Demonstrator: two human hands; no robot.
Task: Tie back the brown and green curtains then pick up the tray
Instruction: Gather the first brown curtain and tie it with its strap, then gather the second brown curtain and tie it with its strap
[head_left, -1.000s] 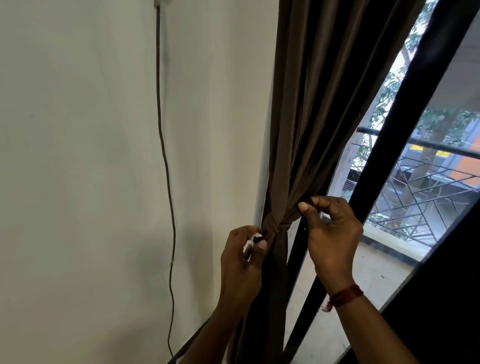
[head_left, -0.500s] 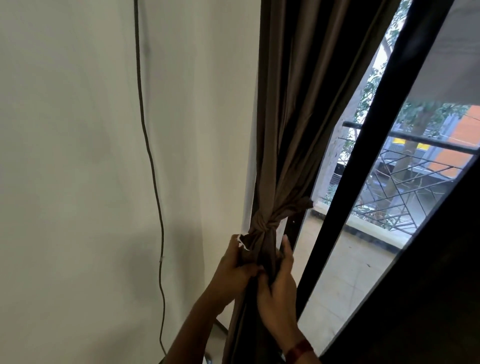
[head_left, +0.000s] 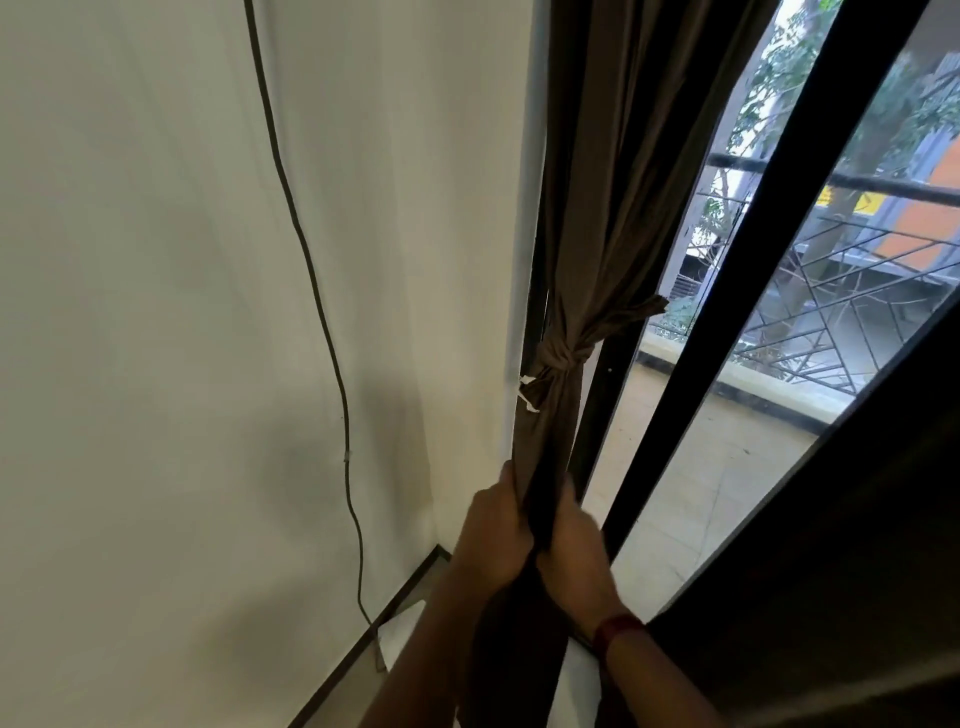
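Since the earlier frames our hands have dropped from the knot to the hanging tail below it, and the view has tilted down toward the floor corner. The brown curtain (head_left: 613, 208) now hangs gathered against the window frame (head_left: 779, 291), cinched by a knot (head_left: 563, 358) in its own fabric, a short end sticking out to the right. Left hand (head_left: 493, 535) and right hand (head_left: 574, 551) sit side by side, each grip closed around the bunched cloth beneath the knot, touching one another. Judgement: the fabric is soft, light and pliable; it gives no firm edge, so it is best held in a full fistful close under the knot, and a downward tug should snug the tie. A pale scrap (head_left: 527, 395) shows at the knot's left; what it is we cannot tell. No container, green curtain or tray is in view. A cable (head_left: 311, 270) runs down the wall (head_left: 156, 312).
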